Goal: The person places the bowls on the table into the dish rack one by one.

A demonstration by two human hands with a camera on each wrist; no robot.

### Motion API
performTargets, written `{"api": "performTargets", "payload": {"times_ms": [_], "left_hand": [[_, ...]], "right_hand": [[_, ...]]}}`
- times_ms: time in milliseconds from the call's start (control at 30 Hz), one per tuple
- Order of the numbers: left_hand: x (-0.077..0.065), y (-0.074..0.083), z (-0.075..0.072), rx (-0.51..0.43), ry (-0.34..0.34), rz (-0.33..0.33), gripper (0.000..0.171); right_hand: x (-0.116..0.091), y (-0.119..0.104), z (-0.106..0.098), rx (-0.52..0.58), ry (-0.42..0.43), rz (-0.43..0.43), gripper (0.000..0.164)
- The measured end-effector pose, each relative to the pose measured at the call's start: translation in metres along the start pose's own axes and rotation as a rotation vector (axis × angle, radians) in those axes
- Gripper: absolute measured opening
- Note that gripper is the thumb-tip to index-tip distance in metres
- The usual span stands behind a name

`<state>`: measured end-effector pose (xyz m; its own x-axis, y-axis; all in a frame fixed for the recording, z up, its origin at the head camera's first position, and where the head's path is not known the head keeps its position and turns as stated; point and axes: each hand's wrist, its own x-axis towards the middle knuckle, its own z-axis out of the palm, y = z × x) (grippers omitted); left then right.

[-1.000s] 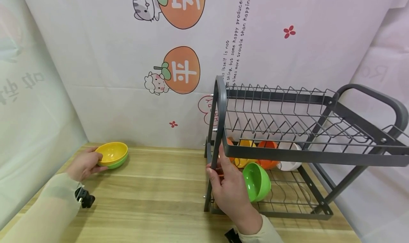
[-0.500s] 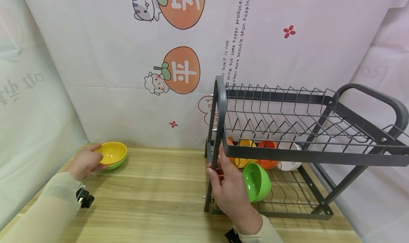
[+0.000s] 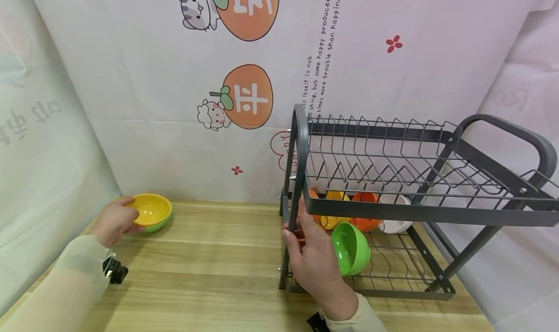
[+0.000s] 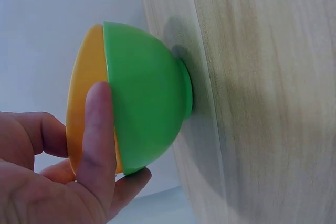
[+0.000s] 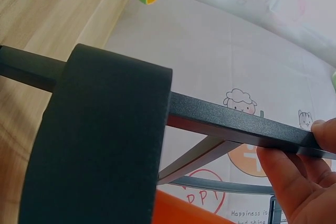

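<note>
At the far left of the table, my left hand (image 3: 115, 221) holds the rim of a yellow bowl (image 3: 153, 209). This bowl sits inside a green bowl (image 4: 144, 93) whose foot is on or close to the table. In the left wrist view the fingers wrap the yellow rim, and some also touch the green bowl near its edge. My right hand (image 3: 316, 259) grips the left front post of a dark grey two-tier dish rack (image 3: 419, 218), thumb on one side and fingers on the other, as the right wrist view confirms.
On the rack's lower tier, a green bowl (image 3: 349, 249) lies tipped on its side. Behind it are orange (image 3: 366, 210), yellow (image 3: 335, 208) and white bowls (image 3: 395, 213). Printed cloth (image 3: 174, 152) hangs at the back and sides of the wooden table (image 3: 209, 264).
The left hand and the two stacked bowls have shifted slightly to the left. The right hand stays on the rack post.
</note>
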<state>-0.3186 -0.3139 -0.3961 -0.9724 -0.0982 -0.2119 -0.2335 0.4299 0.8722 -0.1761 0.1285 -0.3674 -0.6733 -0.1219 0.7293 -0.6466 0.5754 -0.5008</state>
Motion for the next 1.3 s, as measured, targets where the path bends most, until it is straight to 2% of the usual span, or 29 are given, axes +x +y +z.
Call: {"api": "performTargets", "payload": {"times_ms": [400, 667, 900, 1067, 1300], "left_hand": [[-0.001, -0.002, -0.009, -0.059, 0.001, -0.011, 0.073], [-0.008, 0.006, -0.016, -0.062, 0.025, 0.029, 0.070], [-0.015, 0.012, -0.019, -0.104, 0.015, 0.037, 0.070], [-0.023, 0.019, -0.015, -0.159, -0.030, 0.034, 0.072], [-0.038, 0.030, 0.004, -0.224, -0.131, 0.092, 0.072]], "right_hand": [[0.001, -0.002, -0.001, -0.003, -0.006, 0.008, 0.089], [0.001, -0.002, -0.002, -0.008, -0.009, -0.006, 0.090], [0.001, -0.002, -0.002, -0.011, -0.010, -0.008, 0.090], [0.002, -0.003, -0.002, -0.013, -0.016, -0.002, 0.089], [0.001, -0.002, -0.002, -0.013, -0.019, 0.002, 0.088]]}}
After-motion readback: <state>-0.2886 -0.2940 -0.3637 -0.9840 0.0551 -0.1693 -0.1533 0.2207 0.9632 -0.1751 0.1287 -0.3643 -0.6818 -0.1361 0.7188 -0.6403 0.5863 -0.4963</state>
